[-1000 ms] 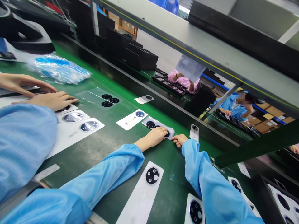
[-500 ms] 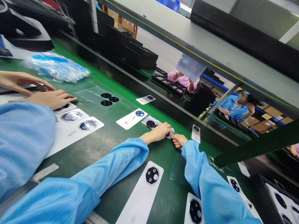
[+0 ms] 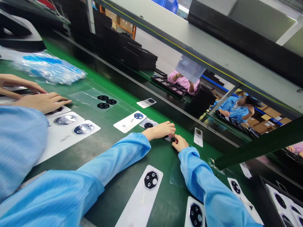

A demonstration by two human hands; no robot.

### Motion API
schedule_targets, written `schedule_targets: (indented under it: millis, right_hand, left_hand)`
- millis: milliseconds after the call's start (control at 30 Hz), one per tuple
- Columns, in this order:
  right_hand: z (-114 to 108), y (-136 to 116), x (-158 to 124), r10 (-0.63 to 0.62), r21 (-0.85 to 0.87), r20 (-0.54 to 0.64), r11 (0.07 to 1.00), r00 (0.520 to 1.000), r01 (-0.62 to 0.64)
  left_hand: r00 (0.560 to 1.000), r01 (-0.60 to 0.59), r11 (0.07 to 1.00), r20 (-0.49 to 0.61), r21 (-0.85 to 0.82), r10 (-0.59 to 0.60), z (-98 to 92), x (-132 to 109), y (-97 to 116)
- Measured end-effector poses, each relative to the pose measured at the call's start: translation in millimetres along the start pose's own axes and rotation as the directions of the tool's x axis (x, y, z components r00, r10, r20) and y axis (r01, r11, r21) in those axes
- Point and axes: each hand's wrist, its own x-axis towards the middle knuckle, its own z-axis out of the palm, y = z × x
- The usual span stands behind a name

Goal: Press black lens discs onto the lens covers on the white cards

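Observation:
On the green worktop lies a small clear plastic bag [image 3: 152, 123] with black round camera-lens covers [image 3: 148, 125] in it. My left hand [image 3: 162, 130] reaches across the bag, fingers bent down over its right part. Close against those fingertips, my right hand [image 3: 180, 143] is curled, thumb and index finger at the bag's right end. What is between the fingertips is hard to see. Just left of the bag lies a white phone back panel [image 3: 129, 122] with a blue-tinted lens disc. A larger white panel [image 3: 143, 195] with a black lens cover lies nearer me.
At the left, another person's hands [image 3: 44, 102] rest by white panels [image 3: 71, 135]. Behind them is a plastic bag with blue contents [image 3: 49, 67]. Flat clear film [image 3: 88, 97] carries several black discs. A slanted green post [image 3: 255, 148] and a black tray [image 3: 260, 189] stand right.
My left hand has shifted right along the bag, covering more of its right end. My right hand's fingers have changed pose beside it. The whole view has moved slightly.

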Motion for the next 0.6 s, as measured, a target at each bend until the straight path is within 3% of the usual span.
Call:
schedule_targets:
  millis: [133,300,433,600]
  right_hand:
    - [2.7,1.2,-8.4,-0.141,-0.173,-0.069,0.977,0.988,0.128]
    - [-0.1,2.1,-5.3,-0.246,-0.260,-0.023,0.937,0.969,0.232]
    - [-14.6,-3.1,5.2,-0.299,-0.227,-0.019,0.931,0.954,0.288]
    - [-44.1,-34.6,21.1,-0.404,-0.111,-0.212,0.914,0.890,0.389]
  left_hand:
    - [1.000,-0.010,0.999,-0.029,0.034,0.011,-20.9,-5.5,-2.8]
    - [0.998,0.022,0.996,-0.059,0.092,-0.017,-52.0,-8.3,-9.7]
    - [0.998,0.042,0.989,-0.057,0.140,-0.034,-75.9,-9.9,-17.9]
    - [0.997,0.068,0.984,-0.059,0.165,-0.059,-97.1,-11.4,-30.3]
